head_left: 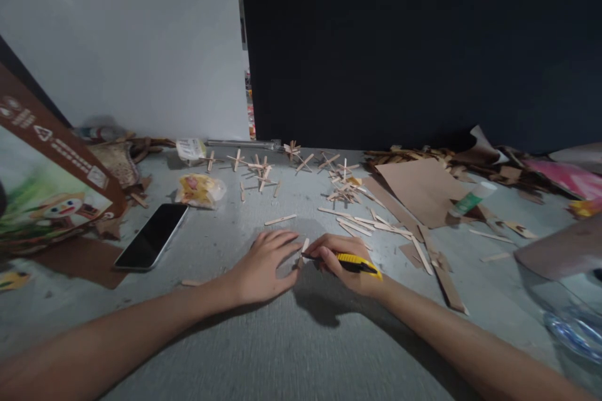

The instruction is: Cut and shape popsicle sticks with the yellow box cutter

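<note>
My right hand (345, 260) is closed round a yellow and black box cutter (360, 263), its tip pointing left. At that tip, a short wooden craft stick (303, 252) lies on the grey table. My left hand (270, 263) pins this stick with thumb and forefinger, the other fingers spread flat. Beyond the hands lies a single craft stick (280, 220), and to the right are several loose craft sticks (357, 225). Farther back sit small crossed-stick pieces (305, 163) and a pile of stick stars (347, 190).
At left are a phone (153, 235), a printed carton (56, 182) and a small yellow packet (200, 191). Cardboard (418, 188), a glue stick (473, 198), a grey-brown cylinder (559, 247) and a clear tape roll (576, 329) occupy the right. Dark and white panels (423, 50) stand behind.
</note>
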A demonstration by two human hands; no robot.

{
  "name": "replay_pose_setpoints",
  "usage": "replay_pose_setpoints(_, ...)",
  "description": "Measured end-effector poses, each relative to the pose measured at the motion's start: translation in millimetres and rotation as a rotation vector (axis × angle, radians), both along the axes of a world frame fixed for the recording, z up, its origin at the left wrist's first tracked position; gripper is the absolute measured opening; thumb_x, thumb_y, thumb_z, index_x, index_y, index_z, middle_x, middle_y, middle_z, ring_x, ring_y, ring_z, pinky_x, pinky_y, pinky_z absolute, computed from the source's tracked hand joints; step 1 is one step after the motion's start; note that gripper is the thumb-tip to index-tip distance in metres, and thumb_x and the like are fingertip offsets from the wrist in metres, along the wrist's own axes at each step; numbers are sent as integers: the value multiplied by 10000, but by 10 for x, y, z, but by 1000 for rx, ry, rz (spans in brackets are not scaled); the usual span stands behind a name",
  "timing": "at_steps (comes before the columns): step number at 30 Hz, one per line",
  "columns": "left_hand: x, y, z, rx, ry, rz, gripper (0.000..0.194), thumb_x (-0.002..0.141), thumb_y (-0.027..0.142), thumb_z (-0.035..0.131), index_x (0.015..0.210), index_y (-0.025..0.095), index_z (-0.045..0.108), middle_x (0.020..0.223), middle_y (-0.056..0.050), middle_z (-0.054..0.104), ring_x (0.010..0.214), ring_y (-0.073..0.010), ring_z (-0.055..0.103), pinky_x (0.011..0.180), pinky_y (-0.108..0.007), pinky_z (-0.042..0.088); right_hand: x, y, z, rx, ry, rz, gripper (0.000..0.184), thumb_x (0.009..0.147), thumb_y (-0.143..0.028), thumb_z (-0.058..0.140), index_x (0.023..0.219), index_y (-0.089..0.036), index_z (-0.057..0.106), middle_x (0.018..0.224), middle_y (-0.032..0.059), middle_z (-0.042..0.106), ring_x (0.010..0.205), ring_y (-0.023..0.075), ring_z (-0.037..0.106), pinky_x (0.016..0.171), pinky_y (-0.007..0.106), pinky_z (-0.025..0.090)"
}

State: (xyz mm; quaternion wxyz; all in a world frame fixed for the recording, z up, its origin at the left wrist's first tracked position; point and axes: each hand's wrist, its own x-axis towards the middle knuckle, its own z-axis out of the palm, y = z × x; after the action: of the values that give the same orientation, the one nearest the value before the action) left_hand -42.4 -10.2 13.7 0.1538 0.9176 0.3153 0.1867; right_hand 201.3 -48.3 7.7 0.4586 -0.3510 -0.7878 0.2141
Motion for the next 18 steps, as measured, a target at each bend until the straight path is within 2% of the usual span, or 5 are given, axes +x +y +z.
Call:
replay_pose_setpoints(4, 1, 5, -3, -13, 25, 6, 449, 967, 344, 701, 1407, 251, 702, 1540, -128, 638, 1489, -357, 515, 1234, -579, 415, -17, 29, 55, -5, -7, -8, 371, 1131, -362, 480, 887, -215, 718, 658, 6, 703, 567, 136, 665, 601, 249, 501)
replay_pose_setpoints(10, 9, 4, -21, -8, 10, 20, 437, 980, 350, 682, 1403, 242, 698, 1530, -132, 641, 1467, -348, 528, 1224, -556, 430, -74, 70, 156, 6, -64, 76, 442, 1143, -407, 434, 813, -217, 659, 668, 14, 684, 582, 138, 651, 595, 254, 477)
replay_pose_setpoints(16, 22, 15, -15, -26, 9, 0, 415, 973, 360, 673, 1372, 246, 699, 1523, -130, 642, 1466, -354, 526, 1225, -562, 419, -97, 41, 94, -7, -35, 30, 445, 1150, -435, 423, 865, -215, 684, 641, 5, 668, 571, 139, 651, 601, 257, 489)
replay_pose_setpoints(18, 11, 9, 6, -33, -36, 1, 422, 997, 364, 637, 1401, 247, 658, 1510, -137, 640, 1452, -351, 534, 1213, -563, 429, -96, 28, 65, -14, -11, -1, 440, 1147, -428, 434, 860, -219, 693, 633, 5, 676, 570, 142, 661, 609, 260, 502)
